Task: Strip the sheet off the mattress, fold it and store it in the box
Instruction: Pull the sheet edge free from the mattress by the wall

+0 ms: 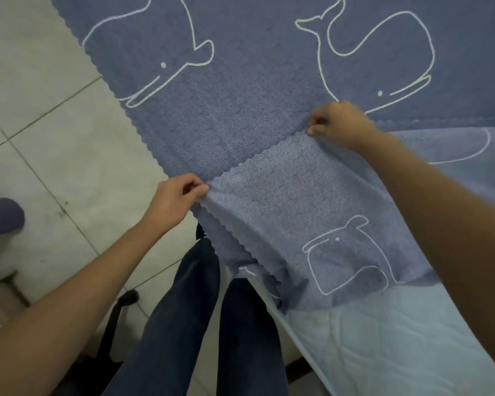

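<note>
Head view: sheet point(255, 95), mattress point(383, 347), tiled floor point(55, 138).

sheet point(240, 124): runs off frame at 12 and 3 o'clock, full extent not visible
whale print point(143, 52): 11 o'clock, upper body cut by top edge
mattress point(383, 352): 5 o'clock, only a pale quilted corner shows, the rest is under the sheet or off frame
purple thing point(0, 215): 9 o'clock, cut by left edge, blurred, cannot tell what it is
black thing point(117, 318): 7 o'clock, partly behind forearm and trouser leg point(183, 324), unidentifiable
trouser legs: cut off at 6 o'clock
</note>
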